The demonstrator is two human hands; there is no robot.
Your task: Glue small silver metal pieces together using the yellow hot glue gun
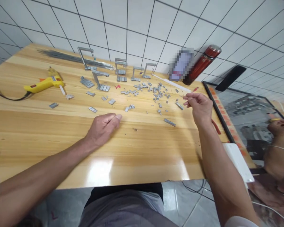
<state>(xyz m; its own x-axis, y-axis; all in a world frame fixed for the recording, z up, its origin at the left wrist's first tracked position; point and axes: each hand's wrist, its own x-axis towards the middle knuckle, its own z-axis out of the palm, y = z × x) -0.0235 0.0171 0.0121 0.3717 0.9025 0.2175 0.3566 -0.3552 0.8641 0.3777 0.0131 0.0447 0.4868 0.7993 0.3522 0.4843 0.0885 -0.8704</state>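
The person's right hand point(202, 105) is raised at the right side of the light wooden table point(142, 151), its fingers pointing left and drawn close together; from here I can't tell whether they pinch anything. Just beside its fingertips lies a short gray metallic bar point(179, 105), long axis slanting, the far end to the left and the near end to the right. A longer, flat gray strip point(169, 122) lies nearer the person, between the two hands, slanting the same way but more crosswise.

The left hand point(103, 127) rests on the table, fingers clenched in a loose fist, thumb pointing right.

Beyond the hands is a scatter of tiny gray pieces point(158, 94). Several small gray frames point(104, 88) stand upright toward the tiled wall point(142, 34), their top arms reaching right. A yellow glue gun point(41, 85) lies at the left, nozzle pointing right.
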